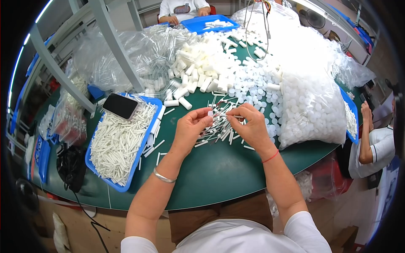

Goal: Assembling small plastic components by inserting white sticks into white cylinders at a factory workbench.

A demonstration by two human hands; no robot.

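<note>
Over the front middle of the table, my two hands are close together. My left hand (189,128) pinches a small white cap-like piece (210,113) between thumb and fingertips. My right hand (253,128) pinches a thin pale stick (222,115) that points left toward that piece; whether the two touch is too small to tell. Beneath and beyond the hands lies a loose heap of thin white sticks (219,128), some with dark or reddish parts. Farther back are a pile of thick white cylinders (194,67) and a spread of translucent round caps (249,87).
A blue tray (158,105) of short white sticks stands left, a black phone (120,106) on it. Grey metal posts (116,44) rise nearby. A bulging clear bag (312,114) of caps sits right. Co-workers sit at the far side (183,9) and right (375,145).
</note>
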